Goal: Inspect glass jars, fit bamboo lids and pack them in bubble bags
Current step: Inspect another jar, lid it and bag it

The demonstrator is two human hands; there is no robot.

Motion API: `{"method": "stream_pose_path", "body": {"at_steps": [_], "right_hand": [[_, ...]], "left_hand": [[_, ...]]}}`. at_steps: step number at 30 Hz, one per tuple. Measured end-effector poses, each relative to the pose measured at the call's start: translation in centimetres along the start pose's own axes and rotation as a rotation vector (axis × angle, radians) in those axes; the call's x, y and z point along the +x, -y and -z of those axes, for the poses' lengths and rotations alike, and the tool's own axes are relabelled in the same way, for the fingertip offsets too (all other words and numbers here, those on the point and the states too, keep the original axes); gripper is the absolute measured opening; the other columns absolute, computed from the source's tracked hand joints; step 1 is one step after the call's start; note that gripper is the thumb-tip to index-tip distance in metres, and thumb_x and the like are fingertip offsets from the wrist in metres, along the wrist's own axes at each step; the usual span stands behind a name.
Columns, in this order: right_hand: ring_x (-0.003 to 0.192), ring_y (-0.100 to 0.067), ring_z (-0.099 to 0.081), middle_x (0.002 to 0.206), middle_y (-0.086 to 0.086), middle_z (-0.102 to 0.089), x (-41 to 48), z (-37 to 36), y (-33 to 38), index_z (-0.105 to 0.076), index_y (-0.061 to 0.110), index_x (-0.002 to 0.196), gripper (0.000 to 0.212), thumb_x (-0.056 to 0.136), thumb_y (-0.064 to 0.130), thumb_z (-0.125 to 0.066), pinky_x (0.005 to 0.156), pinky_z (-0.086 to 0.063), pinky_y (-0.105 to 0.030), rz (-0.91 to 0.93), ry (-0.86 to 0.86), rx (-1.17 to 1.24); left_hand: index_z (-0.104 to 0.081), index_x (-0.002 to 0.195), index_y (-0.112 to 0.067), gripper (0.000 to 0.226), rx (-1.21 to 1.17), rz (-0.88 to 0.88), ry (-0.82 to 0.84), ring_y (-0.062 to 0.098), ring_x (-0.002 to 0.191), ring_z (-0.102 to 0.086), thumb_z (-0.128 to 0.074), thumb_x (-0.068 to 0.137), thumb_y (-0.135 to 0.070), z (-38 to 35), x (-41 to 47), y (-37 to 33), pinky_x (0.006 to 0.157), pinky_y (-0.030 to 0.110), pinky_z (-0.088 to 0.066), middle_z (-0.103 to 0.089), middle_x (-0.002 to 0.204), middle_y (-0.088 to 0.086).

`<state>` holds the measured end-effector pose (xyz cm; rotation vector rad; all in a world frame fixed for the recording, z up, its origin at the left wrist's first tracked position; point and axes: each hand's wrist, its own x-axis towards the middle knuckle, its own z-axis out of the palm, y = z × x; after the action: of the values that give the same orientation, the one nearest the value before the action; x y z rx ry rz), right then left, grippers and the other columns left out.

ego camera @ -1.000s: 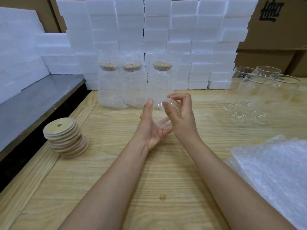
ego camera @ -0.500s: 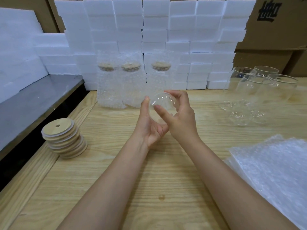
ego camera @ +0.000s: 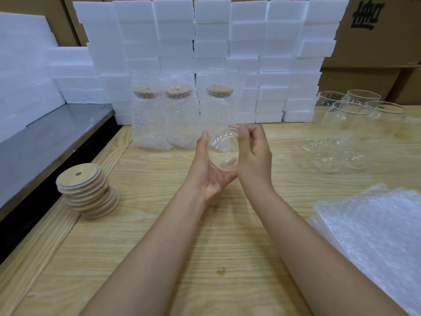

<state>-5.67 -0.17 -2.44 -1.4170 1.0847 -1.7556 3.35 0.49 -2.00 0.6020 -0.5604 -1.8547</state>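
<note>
A clear glass jar (ego camera: 224, 151) is held in the air between both hands, above the middle of the wooden table (ego camera: 159, 247) and just in front of the bagged jars. It is tipped onto its side, so that its long axis runs roughly away from the camera and one round end is turned toward the viewer; whether that end is the mouth or the base cannot be told. The jar is cradled from below and from the left by the left hand (ego camera: 207, 172), palm up, with the thumb laid up along the glass and the fingers seen through the jar beneath it. The right side is grasped by the right hand (ego camera: 254, 160), its fingers curled round the wall and its thumb and forefinger closed on the upper edge. A leaning stack of bamboo lids (ego camera: 87, 190) is set at the left of the table. Three bagged jars (ego camera: 180, 115), each lidded, are stood upright in a row against a wall of foam blocks (ego camera: 211, 42). Bare jars (ego camera: 355, 128) are grouped upright at the far right, and a pile of bubble bags (ego camera: 373, 236) is spread at the near right. Cardboard boxes (ego camera: 376, 30) are stacked behind.
</note>
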Motion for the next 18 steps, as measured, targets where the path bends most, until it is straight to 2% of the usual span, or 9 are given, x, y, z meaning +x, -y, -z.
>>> {"method": "stream_pose_path", "body": {"at_steps": [3, 5, 7, 9, 11, 14, 16, 18], "right_hand": [[0.094, 0.009, -0.061, 0.097, 0.012, -0.068, 0.0, 0.0, 0.3, -0.055, 0.020, 0.089, 0.009, 0.096, 0.026, -0.055, 0.079, -0.042, -0.006, -0.030, 0.015, 0.079], [0.098, 0.005, -0.061, 0.100, 0.010, -0.067, 0.0, 0.2, 0.3, -0.054, 0.025, 0.090, 0.009, 0.091, 0.030, -0.062, 0.082, -0.043, -0.010, -0.034, 0.049, 0.095], [0.104, 0.002, -0.060, 0.106, 0.010, -0.065, 0.1, 0.3, 0.2, -0.053, 0.027, 0.094, 0.020, 0.082, 0.034, -0.067, 0.086, -0.043, -0.013, -0.020, 0.110, 0.090], [0.110, 0.003, -0.056, 0.113, 0.009, -0.062, 0.0, 0.4, 0.1, -0.050, 0.026, 0.100, 0.031, 0.077, 0.032, -0.071, 0.089, -0.039, -0.008, 0.016, 0.185, 0.065], [0.115, 0.003, -0.053, 0.118, 0.010, -0.059, 0.0, 0.6, 0.0, -0.047, 0.027, 0.103, 0.040, 0.074, 0.028, -0.074, 0.092, -0.038, -0.009, 0.049, 0.251, 0.039], [0.124, -0.001, -0.048, 0.124, 0.010, -0.055, 0.0, 1.2, -0.2, -0.045, 0.029, 0.107, 0.051, 0.068, 0.023, -0.077, 0.105, -0.038, -0.021, 0.086, 0.345, 0.024], [0.128, -0.001, -0.044, 0.130, 0.006, -0.051, 0.1, 1.8, -0.3, -0.044, 0.023, 0.118, 0.062, 0.066, 0.020, -0.079, 0.108, -0.033, -0.019, 0.124, 0.406, -0.032], [0.130, 0.000, -0.041, 0.136, 0.005, -0.046, 0.2, 2.2, -0.3, -0.042, 0.017, 0.130, 0.076, 0.065, 0.019, -0.081, 0.107, -0.029, -0.014, 0.166, 0.464, -0.136]], "left_hand": [[-0.041, 0.143, -0.012, 0.070, 0.026, -0.040, -0.023, 0.026, 0.093, -0.069, -0.043, 0.092, -0.060, -0.2, -0.1, 0.0, 0.054, 0.033, -0.058, -0.060, 0.128, 0.019], [-0.031, 0.148, -0.016, 0.072, 0.006, -0.067, -0.032, 0.027, 0.095, -0.068, -0.047, 0.091, -0.057, -0.2, 0.0, 0.1, 0.054, 0.035, -0.059, -0.052, 0.137, 0.020], [-0.027, 0.149, -0.017, 0.072, -0.024, -0.093, -0.013, 0.025, 0.085, -0.071, -0.048, 0.092, -0.055, -0.2, -0.1, 0.1, 0.054, 0.034, -0.058, -0.059, 0.127, 0.017], [-0.029, 0.149, -0.016, 0.071, -0.007, -0.109, 0.001, 0.024, 0.084, -0.071, -0.046, 0.092, -0.055, -0.1, -0.1, 0.1, 0.057, 0.033, -0.059, -0.063, 0.120, 0.015], [-0.028, 0.149, -0.019, 0.073, -0.014, -0.128, -0.019, 0.026, 0.094, -0.068, -0.050, 0.090, -0.056, 0.1, 0.1, 0.1, 0.059, 0.033, -0.059, -0.056, 0.134, 0.016], [-0.028, 0.149, -0.025, 0.077, -0.043, -0.154, -0.062, 0.031, 0.116, -0.061, -0.057, 0.084, -0.055, 0.7, 0.7, 0.0, 0.064, 0.036, -0.060, -0.042, 0.145, 0.022], [-0.026, 0.150, -0.022, 0.085, -0.078, -0.128, -0.014, 0.037, 0.108, -0.064, -0.060, 0.080, -0.056, 0.8, 0.7, -0.1, 0.071, 0.039, -0.060, -0.040, 0.145, 0.023], [-0.028, 0.146, -0.008, 0.092, -0.125, -0.059, 0.048, 0.037, 0.097, -0.069, -0.059, 0.077, -0.060, 0.9, 0.5, -0.2, 0.074, 0.040, -0.060, -0.055, 0.131, 0.024]]}}
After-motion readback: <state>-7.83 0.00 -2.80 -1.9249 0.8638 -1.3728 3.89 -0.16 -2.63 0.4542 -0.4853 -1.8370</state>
